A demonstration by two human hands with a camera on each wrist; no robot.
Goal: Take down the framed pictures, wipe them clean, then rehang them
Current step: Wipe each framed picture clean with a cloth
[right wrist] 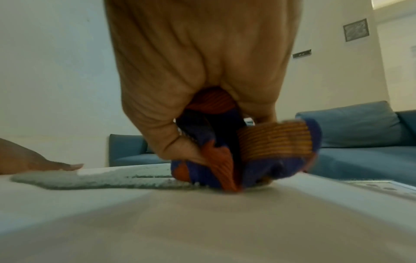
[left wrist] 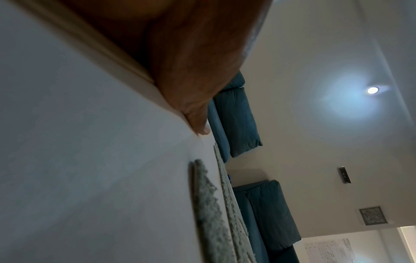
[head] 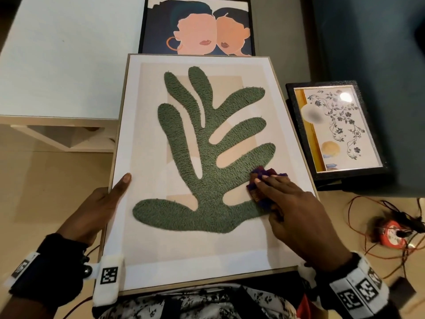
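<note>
The head view is the only one that shows the whole layout. Three framed pictures are in sight. The leaf picture [head: 207, 157], in a thin pale wooden frame, lies across my lap, tilted toward me. The portrait picture [head: 197, 26], in a black frame, stands just beyond its top edge. The floral picture [head: 335, 127], in a dark textured frame with a glossy, reflecting pane, lies to the right beside the blue sofa [head: 368, 42].

My left hand [head: 101, 208] grips the leaf picture's left frame edge: the thumb lies straight on the white mat, and the fingers pass under the frame, out of sight. The left wrist view confirms only the thumb tip [left wrist: 202, 128] touching the mat, plus a ceiling spotlight [left wrist: 373, 90] that the head view lacks.

My right hand [head: 296, 208] is curled round one bunched cloth [head: 262, 183], pressing it onto the leaf's lower right lobe. The right wrist view adds the detail: the cloth [right wrist: 258, 151] is ribbed woven fabric in purple and orange, clamped between thumb and fingers, its underside touching the tufted green pile.

The leaf shape is raised, looped and coarse; the mat round it is smooth. One orange cable reel [head: 391, 236] with loose wires lies on the floor at right.
</note>
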